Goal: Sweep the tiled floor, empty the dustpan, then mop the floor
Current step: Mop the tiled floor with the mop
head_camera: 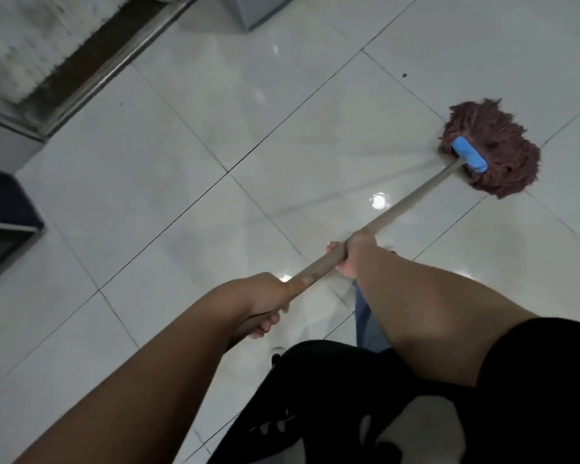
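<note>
A mop with a maroon string head and a blue clamp lies flat on the white tiled floor at the right. Its wooden handle runs down-left toward me. My right hand grips the handle about halfway along. My left hand grips the handle's near end, lower and to the left. The tiles around the mop head shine with wet streaks.
A metal door track and a pale mat lie at the top left. A dark box-like object stands at the left edge. A grey cabinet base sits at the top. A small dark speck lies on a far tile.
</note>
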Available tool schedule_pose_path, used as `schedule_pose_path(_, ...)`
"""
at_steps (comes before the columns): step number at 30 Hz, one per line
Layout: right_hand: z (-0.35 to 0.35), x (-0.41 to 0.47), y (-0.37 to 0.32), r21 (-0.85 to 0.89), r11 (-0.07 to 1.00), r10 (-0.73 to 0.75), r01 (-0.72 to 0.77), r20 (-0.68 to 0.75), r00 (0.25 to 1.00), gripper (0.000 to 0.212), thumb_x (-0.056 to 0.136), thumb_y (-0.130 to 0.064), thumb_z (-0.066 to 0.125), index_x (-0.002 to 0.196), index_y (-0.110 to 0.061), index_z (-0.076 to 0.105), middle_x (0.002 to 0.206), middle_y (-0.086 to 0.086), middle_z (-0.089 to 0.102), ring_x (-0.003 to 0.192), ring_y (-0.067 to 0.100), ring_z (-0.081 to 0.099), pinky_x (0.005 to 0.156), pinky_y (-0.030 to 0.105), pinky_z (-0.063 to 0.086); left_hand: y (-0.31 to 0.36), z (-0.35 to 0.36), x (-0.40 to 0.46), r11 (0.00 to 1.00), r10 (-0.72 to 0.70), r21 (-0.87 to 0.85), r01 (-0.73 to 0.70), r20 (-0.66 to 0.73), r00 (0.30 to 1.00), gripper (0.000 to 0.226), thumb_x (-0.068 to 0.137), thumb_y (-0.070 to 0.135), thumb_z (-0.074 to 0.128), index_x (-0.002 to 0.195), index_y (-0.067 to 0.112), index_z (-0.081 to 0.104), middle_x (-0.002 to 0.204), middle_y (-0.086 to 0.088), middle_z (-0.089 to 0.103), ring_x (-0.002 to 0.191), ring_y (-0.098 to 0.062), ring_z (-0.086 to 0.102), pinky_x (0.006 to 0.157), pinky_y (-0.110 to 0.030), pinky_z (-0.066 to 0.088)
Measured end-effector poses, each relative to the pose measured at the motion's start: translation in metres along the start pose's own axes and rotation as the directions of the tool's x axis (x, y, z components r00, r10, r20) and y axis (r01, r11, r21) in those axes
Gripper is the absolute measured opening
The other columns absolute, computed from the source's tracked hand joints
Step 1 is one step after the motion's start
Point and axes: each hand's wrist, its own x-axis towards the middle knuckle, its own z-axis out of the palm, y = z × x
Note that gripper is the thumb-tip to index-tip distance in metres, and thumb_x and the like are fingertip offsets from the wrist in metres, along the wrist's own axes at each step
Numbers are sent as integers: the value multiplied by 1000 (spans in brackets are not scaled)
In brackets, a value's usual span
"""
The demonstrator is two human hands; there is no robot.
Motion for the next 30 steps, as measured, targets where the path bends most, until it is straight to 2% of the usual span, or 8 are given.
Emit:
schedule_pose_path(4,16,-13,131,-39,997,67,-68,-7,998,45,95,-49,36,101,-5,45,66,9,44,51,20,44,36,21,46,-129,-6,-27,997,-57,61,56,11,998,59,82,69,43,74,11,49,34,4,42,26,-12,37,39,-12,34)
schedule_pose_path(8,43,-28,255,-183,971,169,-153,71,983,49,99,-42,30,123,-2,45,88,15,57,73,24,59,61,35,49,-249,-28,-66,987,-147,48,150,-63,987,62,77,74,44,72,12,48,43,2,40,31,-12,33,42,-15,30)
schedule_pose_path(10,54,-37,297,-206,964,193,-170,101,976,43,101,-36,31,128,-5,41,92,16,57,73,26,58,67,39,48,-286,-42,-82,979,-190,58,196,-93,977,63,76,75,44,70,12,47,42,1,40,31,-13,32,41,-13,30)
schedule_pose_path(13,61,-45,325,-213,962,201,-172,123,972,41,99,-43,32,115,-6,41,81,16,54,62,24,54,60,40,49,-307,-49,-94,969,-226,83,234,-100,969,63,76,75,42,70,13,44,41,1,41,31,-14,33,41,-13,31)
schedule_pose_path(19,54,-40,299,-105,986,149,-131,193,970,45,98,-48,28,114,-7,36,79,14,48,59,22,50,32,28,46,-273,-46,-84,955,-236,159,250,-103,966,65,77,76,38,72,11,42,43,-1,42,34,-17,35,44,-18,34)
schedule_pose_path(23,40,-26,241,-35,996,87,-82,226,970,50,97,-52,27,113,-6,37,75,13,48,55,22,53,44,37,48,-206,-39,-72,948,-210,214,235,-132,969,67,77,76,38,73,10,45,40,0,43,29,-16,37,41,-17,37)
schedule_pose_path(26,8,-11,171,57,996,54,-67,206,977,50,97,-50,33,114,-4,42,78,14,53,48,25,61,43,35,52,-137,-16,-57,952,-162,243,186,-114,980,66,79,74,38,76,9,46,39,-1,43,25,-14,36,42,-16,38)
schedule_pose_path(30,-38,-1,66,100,995,-28,7,207,978,33,100,-33,35,108,-3,48,81,15,60,40,22,65,40,32,55,-17,18,-29,955,-110,264,132,-98,989,62,81,73,38,75,11,45,31,1,40,24,-14,34,41,-15,38)
